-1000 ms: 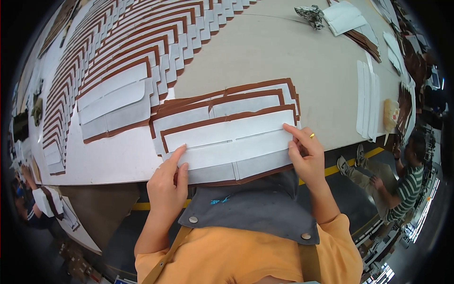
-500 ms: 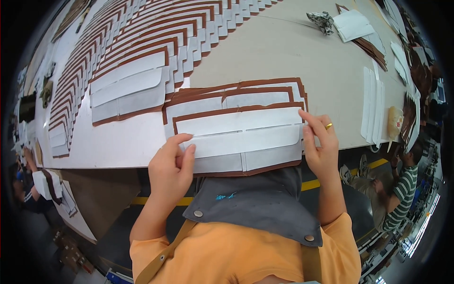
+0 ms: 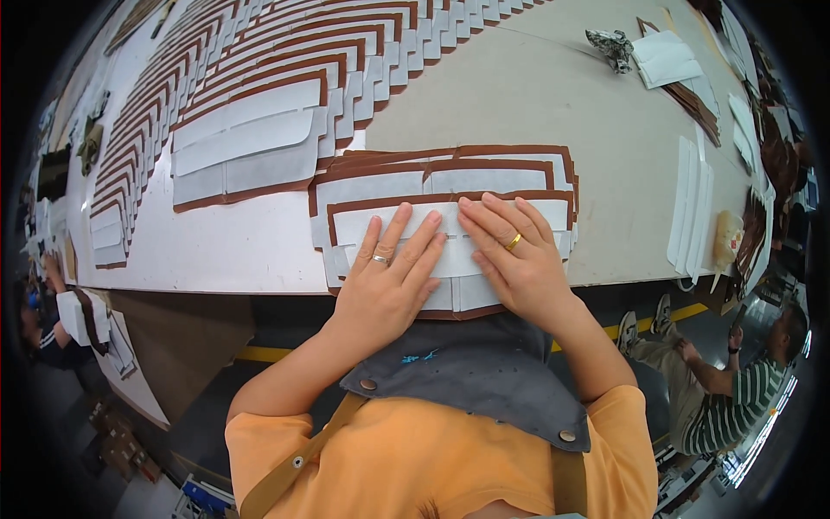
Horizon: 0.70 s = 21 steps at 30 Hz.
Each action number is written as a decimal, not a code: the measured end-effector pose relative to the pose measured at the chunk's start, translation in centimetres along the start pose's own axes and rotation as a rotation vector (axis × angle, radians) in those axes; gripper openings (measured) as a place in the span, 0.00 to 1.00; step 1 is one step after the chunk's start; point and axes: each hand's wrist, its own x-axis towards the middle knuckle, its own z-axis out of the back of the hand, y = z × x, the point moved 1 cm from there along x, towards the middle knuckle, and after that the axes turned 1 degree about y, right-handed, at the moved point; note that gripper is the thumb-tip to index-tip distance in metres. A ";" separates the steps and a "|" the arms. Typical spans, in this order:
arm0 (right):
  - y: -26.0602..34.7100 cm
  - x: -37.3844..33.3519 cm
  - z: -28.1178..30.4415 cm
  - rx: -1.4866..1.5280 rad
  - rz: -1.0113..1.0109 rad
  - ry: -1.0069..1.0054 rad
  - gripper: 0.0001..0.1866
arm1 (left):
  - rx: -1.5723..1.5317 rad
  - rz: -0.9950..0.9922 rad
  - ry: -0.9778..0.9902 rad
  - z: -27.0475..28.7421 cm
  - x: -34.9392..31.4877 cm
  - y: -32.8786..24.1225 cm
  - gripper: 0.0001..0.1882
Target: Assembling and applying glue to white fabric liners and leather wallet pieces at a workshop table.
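Note:
A stack of brown leather pieces faced with white lining panels (image 3: 450, 177) lies at the near edge of the worktable (image 3: 536, 95). My left hand (image 3: 391, 275) lies flat, fingers spread, on the top white panel near its middle. Beside it, my right hand (image 3: 512, 255) also presses flat on the same panel, fingertips close to the left hand's. Both hands hold nothing. A ring shows on each hand.
Long overlapping rows of the same brown-and-white pieces (image 3: 251, 95) fill the table's left and far side. White strips (image 3: 692, 203) lie at the right edge, a crumpled cloth (image 3: 612, 45) far right. A person in a striped shirt (image 3: 735, 394) sits lower right.
Both hands have slid inward from the outer ends of the top white panel to its middle and now lie flat side by side on it.

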 end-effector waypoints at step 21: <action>-2.6 4.2 1.0 0.287 -0.163 0.114 0.07 | 0.028 0.025 0.060 0.3 -0.1 -0.2 0.25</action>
